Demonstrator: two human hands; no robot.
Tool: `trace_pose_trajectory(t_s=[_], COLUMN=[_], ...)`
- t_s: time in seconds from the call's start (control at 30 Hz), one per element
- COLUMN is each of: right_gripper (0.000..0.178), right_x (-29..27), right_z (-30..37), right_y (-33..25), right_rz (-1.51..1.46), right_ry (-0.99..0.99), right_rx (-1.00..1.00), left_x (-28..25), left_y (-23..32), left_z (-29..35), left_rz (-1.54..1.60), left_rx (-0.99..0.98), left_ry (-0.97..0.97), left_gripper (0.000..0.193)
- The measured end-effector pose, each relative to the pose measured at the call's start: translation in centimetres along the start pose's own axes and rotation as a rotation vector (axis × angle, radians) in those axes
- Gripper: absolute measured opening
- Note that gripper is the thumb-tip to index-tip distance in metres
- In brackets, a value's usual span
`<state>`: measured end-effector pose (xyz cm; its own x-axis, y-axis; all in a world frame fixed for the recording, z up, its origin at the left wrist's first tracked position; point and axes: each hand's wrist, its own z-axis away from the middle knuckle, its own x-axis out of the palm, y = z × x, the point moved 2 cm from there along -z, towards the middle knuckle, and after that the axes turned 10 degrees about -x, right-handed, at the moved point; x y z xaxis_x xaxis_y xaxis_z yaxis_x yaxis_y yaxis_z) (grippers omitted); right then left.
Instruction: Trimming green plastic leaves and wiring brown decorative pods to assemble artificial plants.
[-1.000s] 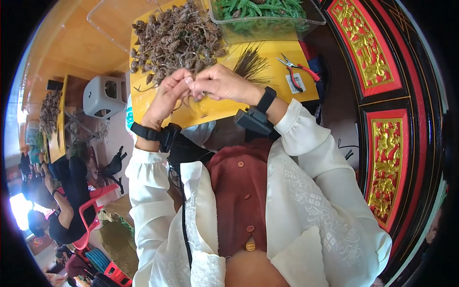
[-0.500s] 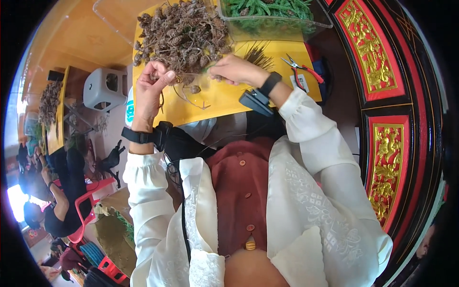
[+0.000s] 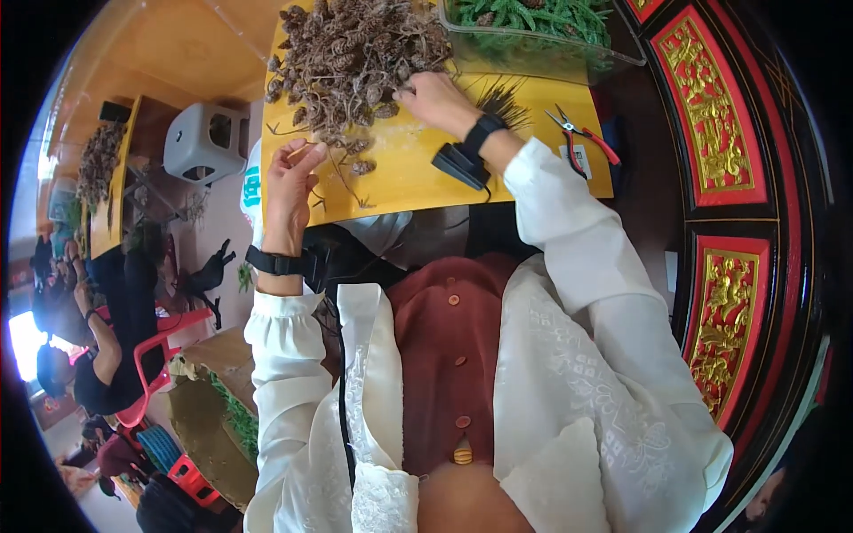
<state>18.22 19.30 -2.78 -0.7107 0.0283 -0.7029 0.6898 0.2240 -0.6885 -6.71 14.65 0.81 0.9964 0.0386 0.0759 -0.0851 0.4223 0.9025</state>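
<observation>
Yellow worktable [image 3: 418, 178] up top, set against a black cabinet with red and gold carved panels [image 3: 711, 133] on the right. Off to the left there's a grey plastic stool [image 3: 206, 140] and other people sitting by red chairs.

Only the head view here. A big pile of brown dried cones on stems [image 3: 351, 58] takes up the far left part of the table, with a clear bin of green sprigs [image 3: 542, 35] just beside it on the right. The right hand [image 3: 435, 98] is at the pile's near right edge, fingers curled down onto the cones; can't tell if it's actually got one pinched. The left hand [image 3: 291, 182] sits at the table's left edge, fingers closed lightly around a thin pale stick [image 3: 300, 151], near a few loose cones. Red-handled pliers [image 3: 582, 138] lie well off to the right, by a bundle of dark needles [image 3: 506, 93] just beside the right wrist.
</observation>
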Motion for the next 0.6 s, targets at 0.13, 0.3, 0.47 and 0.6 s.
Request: trace_pose_trajectory(t_s=[0.13, 0.3, 0.47, 0.6], right_gripper=[0.030, 0.030, 0.036, 0.037], right_x=[-0.7, 0.5, 0.4, -0.6], right_z=[2.9, 3.3, 3.6, 4.5], right_y=[-1.4, -0.5, -0.8, -3.5], right_rz=[0.161, 0.229, 0.279, 0.400], right_ry=[-0.057, -0.010, 0.106, 0.247], right_rx=[-0.042, -0.085, -0.195, -0.260], left_x=[-0.1, 1.9, 4.2, 2.8], left_y=[-2.0, -2.2, -0.6, -1.4], left_z=[-0.1, 1.2, 4.7, 3.3], left_rz=[-0.076, -0.605, -1.266, -1.265], left_rx=[-0.108, 0.648, 0.886, 0.584], left_ry=[0.017, 0.312, 0.415, 0.279], left_gripper=[0.034, 0.042, 0.036, 0.028])
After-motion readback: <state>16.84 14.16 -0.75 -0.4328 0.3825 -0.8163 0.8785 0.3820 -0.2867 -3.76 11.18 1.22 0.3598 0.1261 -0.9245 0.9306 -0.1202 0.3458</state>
